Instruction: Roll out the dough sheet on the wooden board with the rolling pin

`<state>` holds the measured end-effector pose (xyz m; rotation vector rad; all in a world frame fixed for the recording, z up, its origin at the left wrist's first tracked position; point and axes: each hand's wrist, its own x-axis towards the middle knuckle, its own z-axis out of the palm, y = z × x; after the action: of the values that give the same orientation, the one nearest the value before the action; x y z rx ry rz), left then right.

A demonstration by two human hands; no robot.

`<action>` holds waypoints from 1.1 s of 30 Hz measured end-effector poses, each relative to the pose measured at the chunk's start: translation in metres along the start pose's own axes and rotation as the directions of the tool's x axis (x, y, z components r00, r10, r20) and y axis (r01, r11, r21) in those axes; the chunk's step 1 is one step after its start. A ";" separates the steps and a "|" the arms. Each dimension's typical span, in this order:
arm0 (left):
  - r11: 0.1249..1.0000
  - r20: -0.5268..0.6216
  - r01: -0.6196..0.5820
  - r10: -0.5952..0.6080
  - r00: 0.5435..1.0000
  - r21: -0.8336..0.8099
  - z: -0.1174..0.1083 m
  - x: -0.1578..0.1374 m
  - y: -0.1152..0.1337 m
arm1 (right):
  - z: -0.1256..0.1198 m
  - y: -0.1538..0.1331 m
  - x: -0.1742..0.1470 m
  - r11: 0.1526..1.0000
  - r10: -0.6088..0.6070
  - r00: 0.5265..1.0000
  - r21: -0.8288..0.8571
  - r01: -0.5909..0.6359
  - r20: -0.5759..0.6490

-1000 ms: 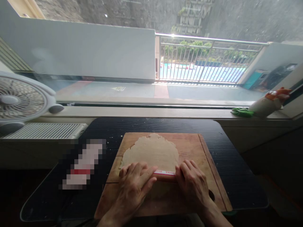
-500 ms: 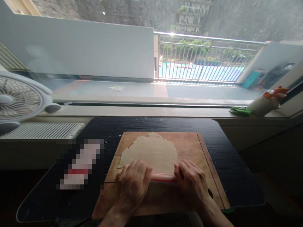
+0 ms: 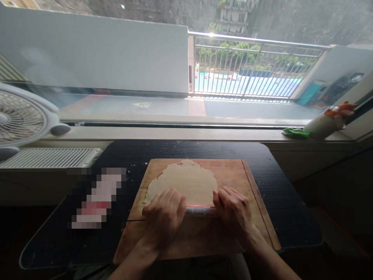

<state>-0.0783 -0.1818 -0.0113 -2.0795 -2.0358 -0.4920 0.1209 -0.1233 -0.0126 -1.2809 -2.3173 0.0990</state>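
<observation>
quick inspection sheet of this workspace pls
surface: dark table, wooden board on it
job's things: flattened dough on the board, printed rod along its near edge
clutter: pixelated item left of the board; pale crumbs on the table
grip: left hand and right hand both closed over the rod
cables: cannot tell, lower left too dark
surroundings: fan at left, sill beyond the table, green item on it at right

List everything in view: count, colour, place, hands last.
table: 1, black, centre
cutting board: 1, brown, on table
dough: 1, cream, on cutting board
rolling pin: 1, red and white, at dough's edge
pixelated item: 1, pinkish, table's left
windowsill: 1, pale, behind table
fan: 1, white, left
slatted panel: 1, white, below fan
container: 1, pale, windowsill's right
crumpled item: 1, green, beside container
railing: 1, silver, outside
left hand, right hand: 2, bare, on rolling pin
</observation>
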 end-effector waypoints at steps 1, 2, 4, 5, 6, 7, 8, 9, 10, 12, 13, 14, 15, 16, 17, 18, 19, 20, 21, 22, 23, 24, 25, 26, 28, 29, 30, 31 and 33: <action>1.000 0.005 0.004 -0.004 1.000 0.001 0.000 0.000 0.000 | 0.000 -0.001 -0.001 1.000 0.011 1.000 -0.001 -0.011 0.005; 1.000 0.009 0.006 -0.006 1.000 0.001 -0.001 0.000 0.000 | -0.001 -0.001 -0.002 1.000 0.020 1.000 -0.001 -0.020 0.012; 1.000 0.011 0.003 -0.004 1.000 0.001 -0.001 0.001 0.001 | -0.001 -0.002 -0.005 1.000 0.028 0.999 0.000 -0.028 0.023; 1.000 0.010 -0.001 0.001 1.000 0.001 -0.002 0.001 0.001 | -0.001 -0.003 -0.006 1.000 0.028 0.999 0.002 -0.028 0.028; 1.000 0.008 -0.005 0.005 1.000 0.000 -0.002 0.001 0.001 | -0.001 -0.003 -0.006 1.000 0.027 0.999 0.003 -0.027 0.033; 1.000 0.010 -0.006 0.006 1.000 -0.002 -0.002 0.001 0.001 | -0.001 -0.003 -0.006 1.000 0.027 0.999 0.005 -0.027 0.039; 1.000 0.015 -0.004 0.004 1.000 -0.005 -0.002 0.002 0.001 | 0.000 -0.002 -0.004 1.000 0.026 0.999 0.005 -0.027 0.044; 1.000 0.026 -0.003 0.004 1.000 -0.013 -0.002 0.004 0.001 | 0.000 -0.001 -0.001 1.000 0.024 0.998 0.004 -0.024 0.051; 1.000 0.040 -0.002 0.003 0.999 -0.025 -0.002 0.008 0.001 | 0.001 0.000 0.004 1.000 0.021 0.998 -0.002 -0.021 0.054; 0.999 0.061 -0.002 0.005 0.998 -0.051 -0.001 0.018 0.000 | 0.001 0.003 0.014 1.000 0.013 0.999 -0.019 -0.012 0.038; 0.998 0.063 -0.004 0.008 0.998 -0.063 -0.001 0.022 -0.001 | 0.000 0.004 0.019 1.000 0.006 1.000 -0.027 -0.006 0.024; 0.997 0.057 -0.006 0.010 0.998 -0.072 0.000 0.026 -0.002 | 0.000 0.005 0.022 1.000 -0.007 1.000 -0.030 0.007 0.006; 0.997 0.046 -0.007 0.011 0.999 -0.077 0.000 0.028 -0.003 | -0.001 0.006 0.023 0.999 -0.032 0.999 -0.027 0.032 -0.009; 0.997 0.031 -0.012 0.014 0.999 -0.080 0.001 0.028 -0.004 | -0.003 0.007 0.022 0.997 -0.072 0.997 -0.019 0.072 -0.017; 0.996 0.017 -0.021 0.022 1.000 -0.085 0.001 0.025 -0.006 | -0.004 0.008 0.019 0.992 -0.122 0.992 -0.006 0.122 -0.016; 0.995 0.005 -0.035 0.036 0.999 -0.090 0.001 0.021 -0.008 | -0.005 0.009 0.015 0.984 -0.175 0.984 0.009 0.176 -0.012; 0.993 -0.002 -0.059 0.059 0.998 -0.098 0.001 0.015 -0.011 | -0.005 0.009 0.010 0.975 -0.220 0.975 0.024 0.220 -0.009; 0.990 -0.002 -0.089 0.089 0.996 -0.109 0.001 0.010 -0.013 | -0.006 0.010 0.005 0.969 -0.246 0.969 0.034 0.247 -0.007; 0.985 0.003 -0.123 0.124 0.992 -0.122 0.001 0.004 -0.016 | -0.006 0.010 0.002 0.968 -0.247 0.969 0.035 0.247 -0.009; 0.980 0.012 -0.151 0.154 0.988 -0.133 0.001 0.001 -0.018 | -0.005 0.010 -0.001 0.975 -0.222 0.975 0.026 0.223 -0.016; 0.976 0.025 -0.170 0.175 0.984 -0.138 0.001 -0.001 -0.020 | -0.004 0.009 -0.002 0.984 -0.180 0.983 0.008 0.180 -0.024; 0.975 0.038 -0.177 0.184 0.982 -0.133 0.001 0.000 -0.021 | -0.003 0.008 -0.002 0.991 -0.130 0.991 -0.015 0.130 -0.027; 0.978 0.053 -0.172 0.179 0.982 -0.120 0.000 0.002 -0.020 | -0.002 0.007 -0.001 0.996 -0.079 0.997 -0.036 0.078 -0.026; 0.982 0.066 -0.158 0.165 0.984 -0.100 0.000 0.005 -0.020 | -0.002 0.005 0.000 0.998 -0.034 0.999 -0.052 0.033 -0.022; 0.990 0.084 -0.125 0.130 0.988 -0.059 -0.001 0.010 -0.016 | -0.001 0.002 0.001 0.998 0.014 1.000 -0.058 -0.014 -0.002; 0.993 0.087 -0.113 0.116 0.989 -0.045 -0.001 0.011 -0.013 | -0.001 0.001 -0.001 0.999 0.020 1.000 -0.051 -0.020 0.008; 0.994 0.086 -0.102 0.105 0.991 -0.036 -0.002 0.010 -0.011 | -0.002 0.000 -0.003 0.999 0.018 1.000 -0.042 -0.018 0.013; 0.995 0.081 -0.096 0.098 0.992 -0.032 -0.003 0.008 -0.009 | -0.002 -0.001 -0.007 0.999 0.011 1.000 -0.033 -0.010 0.016; 0.995 0.066 -0.092 0.094 0.993 -0.038 -0.004 0.001 -0.006 | -0.003 -0.001 -0.014 1.000 -0.007 1.000 -0.021 0.007 0.022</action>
<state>-0.0848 -0.1826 -0.0076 -2.2289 -1.9685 -0.4503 0.1279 -0.1360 -0.0146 -1.2879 -2.3472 0.0866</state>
